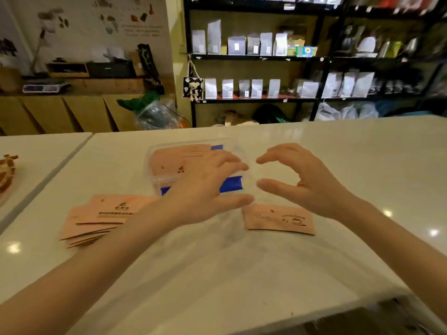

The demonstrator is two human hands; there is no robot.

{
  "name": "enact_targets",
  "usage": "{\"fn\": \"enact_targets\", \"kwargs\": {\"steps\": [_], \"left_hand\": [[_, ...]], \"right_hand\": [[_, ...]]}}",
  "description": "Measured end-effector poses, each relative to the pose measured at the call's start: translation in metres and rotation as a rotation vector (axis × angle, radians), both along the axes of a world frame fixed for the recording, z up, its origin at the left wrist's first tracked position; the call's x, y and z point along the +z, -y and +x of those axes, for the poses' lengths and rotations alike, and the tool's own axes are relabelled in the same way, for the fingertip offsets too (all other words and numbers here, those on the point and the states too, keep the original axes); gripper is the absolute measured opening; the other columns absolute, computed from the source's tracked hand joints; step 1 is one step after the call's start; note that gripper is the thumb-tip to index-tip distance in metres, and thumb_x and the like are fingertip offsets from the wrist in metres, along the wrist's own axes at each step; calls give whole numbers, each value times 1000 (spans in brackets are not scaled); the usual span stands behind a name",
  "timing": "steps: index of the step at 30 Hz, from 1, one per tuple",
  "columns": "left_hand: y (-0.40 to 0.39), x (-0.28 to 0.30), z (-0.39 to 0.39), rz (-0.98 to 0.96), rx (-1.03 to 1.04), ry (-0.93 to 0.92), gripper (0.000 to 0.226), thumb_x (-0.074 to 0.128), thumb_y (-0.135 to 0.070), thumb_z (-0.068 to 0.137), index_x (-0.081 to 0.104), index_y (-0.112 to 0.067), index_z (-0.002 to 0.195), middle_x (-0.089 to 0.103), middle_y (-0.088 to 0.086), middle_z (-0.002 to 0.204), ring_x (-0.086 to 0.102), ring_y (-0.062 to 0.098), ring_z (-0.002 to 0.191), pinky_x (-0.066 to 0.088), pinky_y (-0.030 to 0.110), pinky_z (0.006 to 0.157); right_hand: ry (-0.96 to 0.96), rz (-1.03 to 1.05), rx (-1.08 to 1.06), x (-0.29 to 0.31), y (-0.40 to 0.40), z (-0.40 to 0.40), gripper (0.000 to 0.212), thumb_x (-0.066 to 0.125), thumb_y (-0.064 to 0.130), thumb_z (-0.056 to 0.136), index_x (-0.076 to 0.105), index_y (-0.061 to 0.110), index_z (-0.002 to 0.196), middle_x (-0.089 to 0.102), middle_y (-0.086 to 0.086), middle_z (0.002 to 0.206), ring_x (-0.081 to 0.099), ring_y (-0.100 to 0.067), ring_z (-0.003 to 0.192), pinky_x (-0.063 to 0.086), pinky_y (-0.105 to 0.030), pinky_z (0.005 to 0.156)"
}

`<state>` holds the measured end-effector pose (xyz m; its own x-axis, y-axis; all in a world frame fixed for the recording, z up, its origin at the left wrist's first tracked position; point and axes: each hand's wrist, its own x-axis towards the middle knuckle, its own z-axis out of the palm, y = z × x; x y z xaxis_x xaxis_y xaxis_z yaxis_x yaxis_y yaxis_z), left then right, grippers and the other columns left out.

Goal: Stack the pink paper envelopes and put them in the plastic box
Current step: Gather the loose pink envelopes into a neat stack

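A clear plastic box (154,163) with blue tape on it stands in the middle of the white table. Pink envelopes (169,159) lie inside it. My left hand (205,187) hovers over the box's near right part, fingers spread, holding nothing. My right hand (300,180) is just right of the box, thumb and fingers curved apart and empty. A fanned pile of pink envelopes (101,217) lies to the near left of the box. One single pink envelope (278,220) lies flat below my right hand.
The white table (242,274) meets a second table (36,151) at the left, where a brown patterned object (6,172) sits. Black shelves (266,56) with white pouches stand behind. A dark object (350,320) shows at the near edge.
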<state>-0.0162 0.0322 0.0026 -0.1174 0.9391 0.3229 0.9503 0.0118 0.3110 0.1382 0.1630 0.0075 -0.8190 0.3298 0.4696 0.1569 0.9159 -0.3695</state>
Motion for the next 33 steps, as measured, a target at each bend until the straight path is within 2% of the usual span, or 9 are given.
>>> {"fn": "enact_targets", "kwargs": {"steps": [3,5,7,11,15,20,23,27,33], "left_hand": [[-17,-19,16,-93,-67,-92,67,45,-62,74,31,-33,132,19,-9,150,4,8,136,10,37,112],[-25,-32,23,-139,-53,-174,72,42,-65,74,27,-30,135,6,-9,153,-10,6,136,-3,35,111],[-31,-40,26,-155,-11,-276,78,36,-71,72,27,-27,136,-1,-7,154,-19,7,136,-13,38,109],[-38,-46,24,-219,64,-375,82,30,-76,69,32,-25,134,-7,-4,154,-27,14,135,-24,48,104],[-36,-50,22,-254,56,-373,77,28,-77,69,45,-28,126,-3,-5,154,-25,16,136,-26,51,102],[-36,-51,20,-201,34,-337,74,28,-78,66,52,-32,119,6,-8,154,-21,15,137,-30,46,100],[-34,-45,21,-211,38,-308,67,39,-74,68,53,-32,118,6,-10,153,-19,14,137,-24,50,104],[-24,-34,11,-80,16,-266,74,35,-77,62,58,-30,114,14,-9,152,-12,13,138,-20,44,105],[5,-11,-20,54,60,-193,69,41,-75,59,59,-35,112,21,-12,149,-5,10,137,-7,45,112]], "right_hand": [[91,9,-45,-15,-12,24,52,46,62,71,56,29,111,58,14,113,42,-5,115,36,-31,97],[175,28,-62,-25,-19,35,65,42,70,68,53,27,115,58,9,120,39,-9,120,32,-31,101],[281,62,-71,-36,-26,43,78,36,76,66,48,25,123,52,6,130,32,-11,126,26,-29,104],[445,43,-109,-55,-37,53,85,39,75,65,34,26,134,31,5,146,15,-12,135,12,-28,109],[391,39,-115,-60,-40,55,72,50,66,67,45,25,126,37,1,143,18,-14,134,14,-26,106],[317,17,-87,-62,-43,53,62,58,63,64,57,25,114,44,3,136,22,-11,131,18,-24,102],[276,3,-69,-59,-45,52,62,61,65,60,60,26,108,45,7,134,22,-9,130,19,-25,105],[205,-19,-51,-47,-43,45,58,59,67,59,62,29,103,45,11,132,20,-4,128,25,-33,107],[130,54,10,-14,-24,13,56,60,67,58,62,30,101,45,10,132,21,-7,129,23,-32,108]]}}
